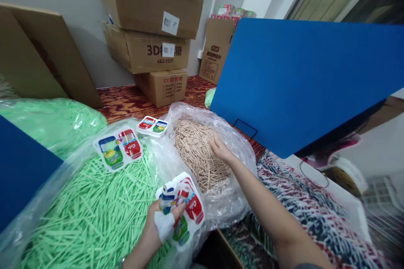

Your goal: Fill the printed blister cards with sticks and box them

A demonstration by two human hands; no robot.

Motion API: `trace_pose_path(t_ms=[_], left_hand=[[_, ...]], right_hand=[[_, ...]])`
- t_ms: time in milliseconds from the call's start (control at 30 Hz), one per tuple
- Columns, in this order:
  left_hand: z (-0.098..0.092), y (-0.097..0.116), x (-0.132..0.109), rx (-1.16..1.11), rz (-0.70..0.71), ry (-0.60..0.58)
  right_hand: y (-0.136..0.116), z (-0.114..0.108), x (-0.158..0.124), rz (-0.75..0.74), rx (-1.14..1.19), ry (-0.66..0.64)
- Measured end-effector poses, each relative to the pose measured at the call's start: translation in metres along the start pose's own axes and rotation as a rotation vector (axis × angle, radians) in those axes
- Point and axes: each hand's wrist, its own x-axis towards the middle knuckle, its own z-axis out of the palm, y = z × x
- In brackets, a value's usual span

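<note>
The wider clear bag [65, 174] is lying open beneath and around the left hand [162, 217]. The smaller clear bag [244, 151] is sitting open under the right hand [221, 150], bordering the wider one between the hands; a tug on its soft rim could be spilling contents across and mixing them. The right hand is reaching its contents with fingers drawn close; whether it is pinching any, I cannot tell. The left hand is gripping a printed pack [193, 208], nearer the body than the right hand. The near pack [121, 147] and far pack [153, 126] are lying beyond the left hand, where sagging plastic could be letting them slide. A white wrap [164, 229] is covering part of the left hand, possibly weakening its grip. Smallest, the green sticks [94, 218] and brown sticks [195, 151] are lying crisscrossed, so a rough grab could be snapping some.
</note>
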Motion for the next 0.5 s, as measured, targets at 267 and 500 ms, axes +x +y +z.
trace_pose_path(t_ms=[267,500], left_hand=[[-0.006,0.007,0.0,-0.01,-0.06,-0.091],[-0.004,0.015,-0.001,0.014,-0.064,-0.08]], right_hand=[[0.021,0.0,-0.021,-0.014,-0.452,-0.159],[0.027,0.002,-0.024,-0.016,-0.664,-0.281]])
